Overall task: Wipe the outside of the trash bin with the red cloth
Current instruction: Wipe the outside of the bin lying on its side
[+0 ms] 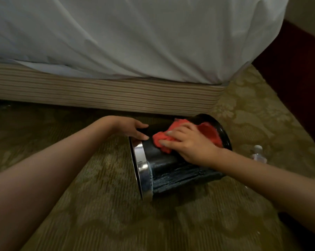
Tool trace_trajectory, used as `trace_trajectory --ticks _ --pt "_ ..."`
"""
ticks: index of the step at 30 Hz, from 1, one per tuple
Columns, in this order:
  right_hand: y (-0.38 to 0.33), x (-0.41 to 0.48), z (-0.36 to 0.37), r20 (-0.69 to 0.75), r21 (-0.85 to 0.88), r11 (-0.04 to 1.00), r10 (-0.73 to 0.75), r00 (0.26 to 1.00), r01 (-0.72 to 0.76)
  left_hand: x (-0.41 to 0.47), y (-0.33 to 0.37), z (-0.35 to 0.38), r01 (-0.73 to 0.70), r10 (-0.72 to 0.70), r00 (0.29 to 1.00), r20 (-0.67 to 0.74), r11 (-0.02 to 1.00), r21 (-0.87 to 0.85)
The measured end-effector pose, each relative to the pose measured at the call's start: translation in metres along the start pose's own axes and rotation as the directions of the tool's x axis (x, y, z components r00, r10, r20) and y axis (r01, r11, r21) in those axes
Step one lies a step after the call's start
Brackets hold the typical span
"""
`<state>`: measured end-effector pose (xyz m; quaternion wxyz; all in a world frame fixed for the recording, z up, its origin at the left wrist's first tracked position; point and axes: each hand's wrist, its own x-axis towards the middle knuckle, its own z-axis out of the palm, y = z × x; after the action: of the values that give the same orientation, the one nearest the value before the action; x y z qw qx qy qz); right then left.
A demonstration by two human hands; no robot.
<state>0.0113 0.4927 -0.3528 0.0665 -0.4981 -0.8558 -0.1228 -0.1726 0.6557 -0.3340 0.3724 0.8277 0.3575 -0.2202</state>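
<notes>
Black trash bin [178,171] lies on its side on the patterned olive carpet [102,214], just in front of the bed's striped base [106,93]. Its chrome rim band [144,171] faces left toward the camera wearer; the dark bottom end points right and away. Side wall shows wet streaks and a ribbed sheen. Right hand [191,144] rests palm-down on the upper side of the bin, fingers [168,141] spread and slightly curled, pressing the bunched red cloth [164,140] flat against the wall; part of the cloth spills out past the hand toward the far end. Left hand [133,128] grips the bin at the rim end, fingers curled over the top edge, thumb along the near side. White bedsheet [135,37] hangs above the base. Small clear bottle with a white cap [258,153] stands on the carpet to the right of the bin, near but apart.
</notes>
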Motion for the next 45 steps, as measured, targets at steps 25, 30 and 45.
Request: trace_trajectory --ticks 25,30,45 --pt "0.006 -0.005 0.005 0.16 0.061 0.966 -0.257 0.953 0.25 0.003 -0.006 -0.001 -0.037 0.041 0.999 0.017 0.978 -0.205" --pt "0.073 -0.077 -0.024 0.27 -0.062 0.991 -0.095 0.958 0.116 0.003 -0.006 -0.003 -0.034 0.034 0.999 -0.004 0.992 -0.118" --pt "0.057 -0.047 -0.014 0.245 -0.017 0.967 -0.241 0.939 0.253 0.002 -0.006 -0.004 -0.027 0.031 0.999 0.018 0.977 -0.209"
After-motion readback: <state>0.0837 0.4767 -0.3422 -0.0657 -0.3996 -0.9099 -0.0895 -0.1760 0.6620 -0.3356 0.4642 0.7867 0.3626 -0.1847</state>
